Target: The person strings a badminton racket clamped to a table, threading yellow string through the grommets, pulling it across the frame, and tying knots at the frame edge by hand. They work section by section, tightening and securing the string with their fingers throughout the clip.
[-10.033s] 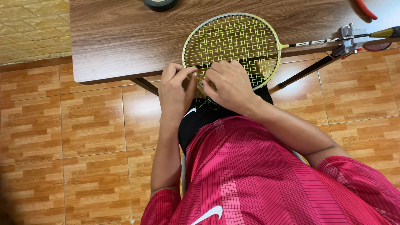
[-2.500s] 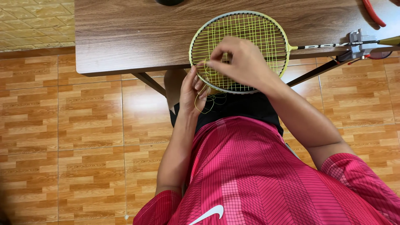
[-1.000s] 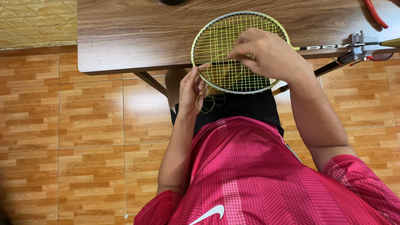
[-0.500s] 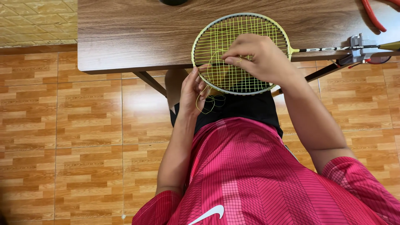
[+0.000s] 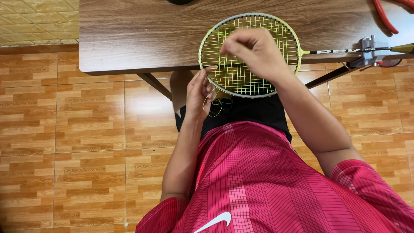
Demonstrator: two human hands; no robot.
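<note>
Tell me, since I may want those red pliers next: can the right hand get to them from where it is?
Probably yes. The right hand is over the racket head; the red pliers lie further right on the table, nothing between.

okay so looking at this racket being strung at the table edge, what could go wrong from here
The loose string hangs in loops below the left hand, so it could tangle or kink when pulled. The racket head sticks out past the table edge, so a hard tug from the right hand might twist or shift it. The red pliers lie near the table's far corner and could get knocked.
</note>
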